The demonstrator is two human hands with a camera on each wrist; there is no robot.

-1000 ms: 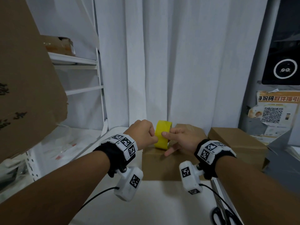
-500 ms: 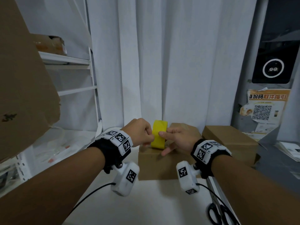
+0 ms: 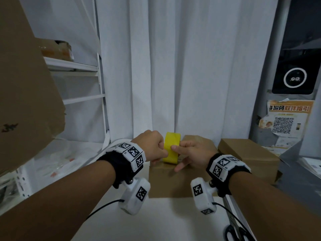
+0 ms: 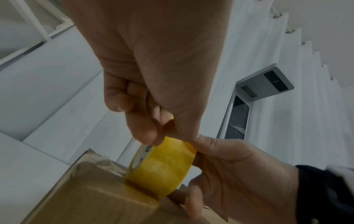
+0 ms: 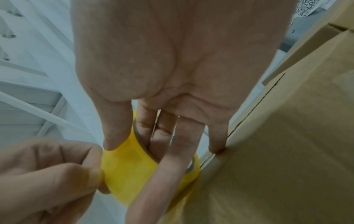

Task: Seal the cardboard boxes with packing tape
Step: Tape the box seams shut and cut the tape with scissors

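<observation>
- White curtains back the worktop; the tape roll stands on the nearer cardboard box.
- Right hand grips the roll; left hand pinches its loose end.
- Judging by this, no strip is laid yet; sealing is barely begun.

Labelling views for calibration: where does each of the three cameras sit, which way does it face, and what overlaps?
Head: worn on the head, facing forward and down at the tape roll on the near box; both forearms, left hand, right hand show.
Left wrist: under the left wrist, looking along the hand at its pinching fingers.
Right wrist: under the right wrist, looking along the palm; fingers pass through the roll's core.
Shared: all three show the roll, the box and both hands.
</observation>
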